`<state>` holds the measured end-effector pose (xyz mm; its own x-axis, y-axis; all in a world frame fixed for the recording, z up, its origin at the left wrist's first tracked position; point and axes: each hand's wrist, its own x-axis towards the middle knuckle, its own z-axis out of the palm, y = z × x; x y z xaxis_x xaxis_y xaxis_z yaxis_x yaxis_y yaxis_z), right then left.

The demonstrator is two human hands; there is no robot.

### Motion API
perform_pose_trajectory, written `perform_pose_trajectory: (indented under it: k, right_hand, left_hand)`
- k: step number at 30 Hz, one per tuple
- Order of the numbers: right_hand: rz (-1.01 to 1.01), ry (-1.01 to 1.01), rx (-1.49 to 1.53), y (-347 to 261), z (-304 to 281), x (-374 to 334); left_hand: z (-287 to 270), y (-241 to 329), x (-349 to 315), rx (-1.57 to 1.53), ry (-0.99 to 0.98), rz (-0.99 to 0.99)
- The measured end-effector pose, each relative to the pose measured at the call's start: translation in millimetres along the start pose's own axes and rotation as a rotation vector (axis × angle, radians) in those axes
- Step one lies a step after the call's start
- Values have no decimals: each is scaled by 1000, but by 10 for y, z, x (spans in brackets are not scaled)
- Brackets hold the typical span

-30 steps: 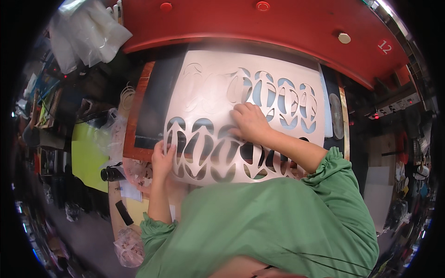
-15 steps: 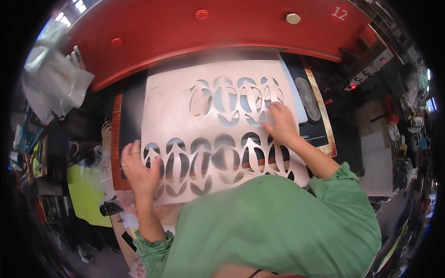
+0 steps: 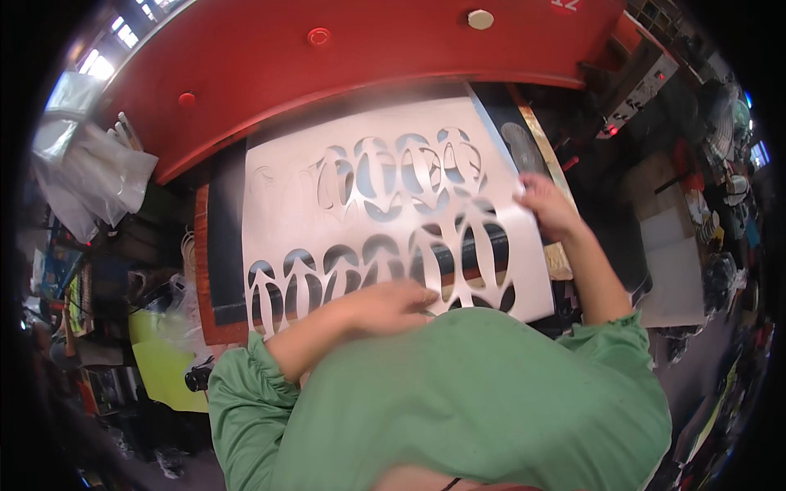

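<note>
A pale pinkish-white sheet (image 3: pixel 278 188) lies across the dark work surface, pierced by two rows of oval and crescent cut-outs. Its near right part is lifted and bent. My right hand (image 3: pixel 550 206) is closed on the sheet's right edge, with thumb and fingers pinched at the rim. Low in front of my body, my left hand (image 3: pixel 385 307) reaches across the sheet's near edge with its fingers pointing right. Blur and the green shirt hide how those fingers are placed. Within the far row, thin curved outlines and loose-looking strips show around the holes.
A red machine beam (image 3: pixel 352 65) with round buttons spans the far side. A light blue sheet (image 3: pixel 485 114) lies under the pale one's far right edge. A dark oval piece (image 3: pixel 521 141) is beside it. At right stands a control box (image 3: pixel 643 90); plastic bags (image 3: pixel 90 168) hang left.
My left hand has moved from the sheet's left edge to its near middle. My right hand has shifted from the cut-outs to the right edge, and the near right part has risen.
</note>
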<state>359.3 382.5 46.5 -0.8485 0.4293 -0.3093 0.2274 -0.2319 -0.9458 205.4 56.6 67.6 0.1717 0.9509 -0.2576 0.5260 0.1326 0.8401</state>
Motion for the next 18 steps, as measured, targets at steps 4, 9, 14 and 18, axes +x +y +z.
perform_pose_trajectory:
  k: [4, 9, 14, 18]
  right_hand:
    - [-246, -56, -7, -812, 327, 334]
    - [-272, -329, 331, -1104, 493, 781]
    - [-604, 406, -1039, -262, 278, 1292]
    - [-382, 55, -1545, 218, 250, 1520]
  left_hand:
    - [-246, 177, 9, 323, 251, 145]
    - [-898, 531, -260, -13, 695, -104]
    - [-2220, 1085, -487, -649, 1029, 262]
    - [-2774, 1295, -356, -649, 996, 334]
